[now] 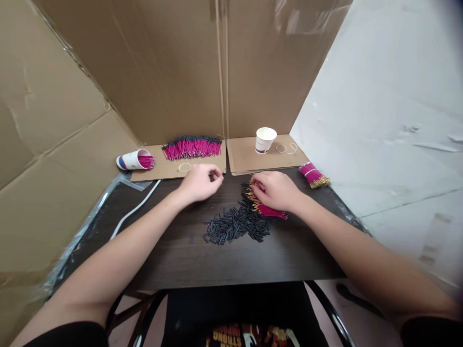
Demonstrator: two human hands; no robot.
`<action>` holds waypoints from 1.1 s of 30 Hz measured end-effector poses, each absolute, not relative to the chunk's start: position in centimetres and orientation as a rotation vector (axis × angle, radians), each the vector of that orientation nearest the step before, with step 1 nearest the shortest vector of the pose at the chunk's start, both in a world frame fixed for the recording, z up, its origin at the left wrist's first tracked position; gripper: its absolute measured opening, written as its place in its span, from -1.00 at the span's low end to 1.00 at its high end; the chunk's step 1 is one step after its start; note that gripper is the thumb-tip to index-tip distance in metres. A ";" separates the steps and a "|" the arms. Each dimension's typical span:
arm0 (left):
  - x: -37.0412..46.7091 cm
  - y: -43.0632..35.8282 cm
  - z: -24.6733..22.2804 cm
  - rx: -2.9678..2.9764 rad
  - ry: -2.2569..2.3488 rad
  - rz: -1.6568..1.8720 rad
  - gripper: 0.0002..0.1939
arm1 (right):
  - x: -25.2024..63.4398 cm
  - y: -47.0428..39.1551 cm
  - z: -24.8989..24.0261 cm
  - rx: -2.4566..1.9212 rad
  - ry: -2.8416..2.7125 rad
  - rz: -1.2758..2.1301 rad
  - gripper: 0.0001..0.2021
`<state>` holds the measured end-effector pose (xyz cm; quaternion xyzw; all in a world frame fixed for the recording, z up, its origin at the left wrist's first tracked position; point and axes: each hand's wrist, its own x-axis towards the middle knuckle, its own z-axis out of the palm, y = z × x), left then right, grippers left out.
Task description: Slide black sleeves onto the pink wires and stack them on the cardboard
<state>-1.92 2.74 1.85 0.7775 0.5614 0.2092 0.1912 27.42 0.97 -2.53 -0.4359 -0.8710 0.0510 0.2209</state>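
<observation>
My left hand hovers over the dark table with thumb and fingertips curled together; whatever they pinch, if anything, is too small to make out. To its right, my right hand reaches over a pile of magenta wires with gold-coloured ends, its thumb and forefinger closed at the gold ends. I cannot clearly see whether a wire is between those fingers. Just below both hands spreads a heap of short black tubes, touching the wire pile.
Magenta wires with black ends lie in a row on a cardboard sheet. A tipped paper cup holds more wires. An upright paper cup stands beside rubber bands. A banded wire bundle lies at right. Cardboard walls rise behind.
</observation>
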 end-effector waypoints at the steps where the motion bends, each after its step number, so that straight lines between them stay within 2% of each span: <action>1: -1.4 1.9 1.5 2.197 1.490 0.517 -0.79 | 27.5 1.0 -2.5 -1.213 -2.415 0.139 -0.88; 12: -0.7 0.6 0.0 2.194 1.275 0.411 -0.82 | 26.7 -0.2 -1.7 -1.291 -2.573 0.142 -0.86; 18: -0.8 0.9 -1.3 2.146 1.171 0.464 -0.77 | 26.5 -0.5 -0.7 -1.417 -2.628 0.120 -0.83; 33: -1.2 1.6 -1.9 2.085 1.109 0.399 -0.67 | 26.5 -0.7 -0.5 -1.402 -2.653 0.159 -0.85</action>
